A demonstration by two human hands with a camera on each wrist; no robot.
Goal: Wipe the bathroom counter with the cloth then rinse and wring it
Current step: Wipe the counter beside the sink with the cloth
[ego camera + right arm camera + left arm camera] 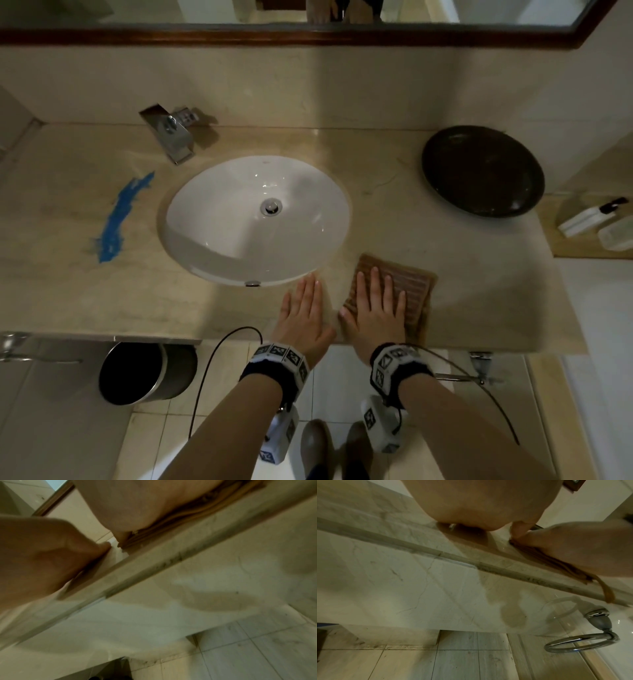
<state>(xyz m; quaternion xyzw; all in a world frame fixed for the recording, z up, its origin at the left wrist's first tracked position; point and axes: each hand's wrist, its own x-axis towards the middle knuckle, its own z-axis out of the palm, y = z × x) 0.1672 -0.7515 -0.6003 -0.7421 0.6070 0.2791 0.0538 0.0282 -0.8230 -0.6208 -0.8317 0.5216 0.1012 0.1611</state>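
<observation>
The cloth, a brown ribbed square folded flat, lay on the bathroom counter just right of the sink and close to the counter's front edge, with one loose strip of it hanging over that edge in the left wrist view. The right hand lay palm down on the cloth's left half, its fingers straight, slightly spread and pointing toward the wall; they pressed the cloth flat and curled round nothing. The left hand rested palm down on bare counter between the cloth and the sink's front rim, fingers straight and close together, holding nothing; its thumb lay just beside the right thumb. Both wrists carried marked camera bands, and a black cable ran from each. Left of the sink a streak of blue smear crossed the stone. Behind the sink's left rear stood a chrome faucet. Well to the right of the sink, beyond the cloth, sat a dark round dish, and farther right a small white bottle with a black cap lay beside a clear container. Above the sink a wood-framed mirror ran along the wall. Below the counter, under the sink's left side, stood a dark waste bin; a chrome towel ring hung on the counter's front face.
</observation>
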